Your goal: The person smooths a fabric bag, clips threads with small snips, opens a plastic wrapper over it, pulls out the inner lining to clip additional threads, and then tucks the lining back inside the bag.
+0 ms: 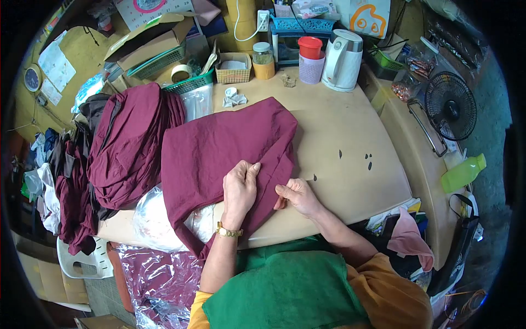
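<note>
A maroon garment lies spread over the table, one end hanging past the front edge. My left hand, with a gold-coloured watch at the wrist, is closed on the cloth near its middle. At the garment's right edge, my right hand is closed in a pinch on the fabric. A small reddish-orange bit shows below its fingers; I cannot tell what it is. Folds run through the cloth between both hands. To the left sits a pile of similar maroon garments.
The tan table has several dark marks. Along its back stand a white electric kettle, a lilac cup, a jar and a small basket. A black fan and a green bottle are at right. Plastic-wrapped maroon cloth lies below.
</note>
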A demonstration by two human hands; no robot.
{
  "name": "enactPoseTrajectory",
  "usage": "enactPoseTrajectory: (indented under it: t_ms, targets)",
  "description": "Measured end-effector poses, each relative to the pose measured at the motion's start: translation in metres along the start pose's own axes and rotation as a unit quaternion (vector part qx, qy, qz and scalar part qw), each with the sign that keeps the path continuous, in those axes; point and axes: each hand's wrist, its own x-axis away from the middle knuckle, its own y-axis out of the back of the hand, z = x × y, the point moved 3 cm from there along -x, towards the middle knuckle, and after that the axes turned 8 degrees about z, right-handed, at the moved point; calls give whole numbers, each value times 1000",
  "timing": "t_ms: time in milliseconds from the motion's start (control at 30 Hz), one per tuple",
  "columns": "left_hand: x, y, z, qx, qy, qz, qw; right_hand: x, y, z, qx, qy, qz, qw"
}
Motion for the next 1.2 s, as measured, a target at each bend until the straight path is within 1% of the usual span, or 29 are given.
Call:
enactPoseTrajectory:
  t_ms: [33,67,133,167,233,267,333,367,400,467,500,567,600,667,700,767,833,867,933,967,1000,1033,1067,1100,1133,1167,1200]
  targets:
    - [-1,-2,5,31,1,1,1000,0,-1,0,-13,9,10,1000]
    - [-1,-3,7,31,1,2,1000,0,-3,2,-14,8,10,1000]
    - [0,-1,-6,0,-17,26,1000,-1,-8,10,-95,-32,-8,995]
    - [3,-2,-15,-30,-24,42,998,-3,-7,8,-94,-34,-6,995]
    - [15,2,-31,-81,-54,59,993,-7,0,6,-120,-31,-94,988]
    - [20,8,-32,-82,-53,60,993,-8,-1,6,-121,-31,-95,988]
    - [28,19,-22,-170,20,204,964,-7,-2,18,-205,51,-181,961]
    - [33,24,-22,-167,42,220,960,-10,19,-14,-205,52,-169,963]
    - [37,27,-20,-166,44,219,960,-9,16,-8,-205,51,-168,963]
    - [43,34,-18,-87,28,168,981,-6,9,5,-262,46,-167,949]
    - [44,35,-21,-131,15,146,981,-5,10,2,-262,45,-165,950]
    - [46,31,-22,-133,21,138,981,-5,9,-7,-120,-19,-37,992]
    - [47,30,-21,-135,25,134,981,-6,6,-6,-119,-20,-36,992]
    - [48,29,-23,-123,8,126,984,-9,5,8,-77,127,-110,983]
    - [50,29,-27,-107,16,115,987,-7,0,14,-84,116,-135,980]
    - [52,27,-30,-90,25,104,990,-8,11,17,-67,118,-149,979]
    - [53,27,-36,-127,-87,49,987,-8,15,19,-44,119,-173,977]
    - [53,26,-34,-126,-87,47,987,-8,13,21,-42,119,-172,977]
    - [52,25,-22,-130,-20,61,989,-7,6,23,-104,128,-169,972]
    - [51,26,-19,-137,-25,50,989,-3,8,20,-103,126,-168,972]
    - [50,26,-20,-137,-23,48,989,-1,6,14,-58,14,-64,996]
    - [49,26,-21,-124,-17,53,991,3,1,6,-11,-100,41,994]
    - [49,26,-21,-112,-12,58,992,3,-5,3,-11,-101,43,994]
    - [50,29,-21,-112,-11,56,992,0,-13,10,-16,-8,-9,1000]
    - [54,31,-20,-140,-6,97,985,-1,-17,17,-21,84,-62,994]
    - [56,34,-20,-168,-1,138,976,-2,-13,21,-54,108,-78,990]
    - [58,41,-18,-173,25,180,968,-3,-9,23,-81,113,-72,988]
